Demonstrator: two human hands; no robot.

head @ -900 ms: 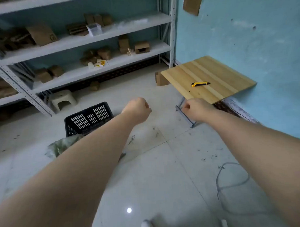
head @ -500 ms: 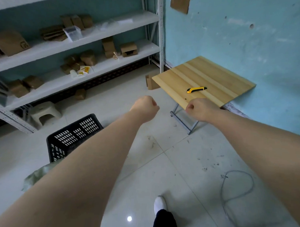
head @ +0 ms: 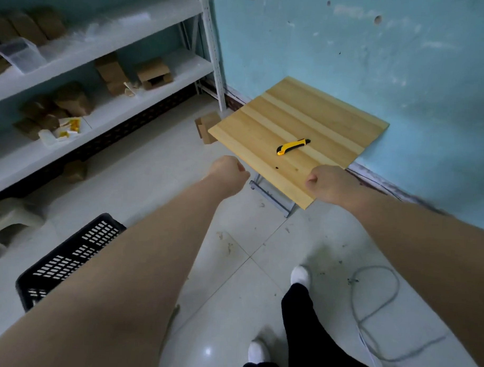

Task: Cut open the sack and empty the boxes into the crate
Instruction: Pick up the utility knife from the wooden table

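Curling both my left hand (head: 230, 172) and right hand (head: 328, 183) into empty fists, I face the yellow cutter (head: 293, 146) on the wooden table (head: 320, 114).

A black slotted plastic crate (head: 76, 254) is sitting on the floor (head: 232, 265) at near left. A yellow-and-black utility knife (head: 293, 146) is lying flat on the wooden bench (head: 306, 117), farther right.

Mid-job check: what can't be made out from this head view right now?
Sack: nowhere visible in the head view; the left forearm covers the floor beside the crate.
Crate interior: hidden by that forearm.
Cutter blade: too small to tell if extended.
Shelf boxes: motion-blurred.
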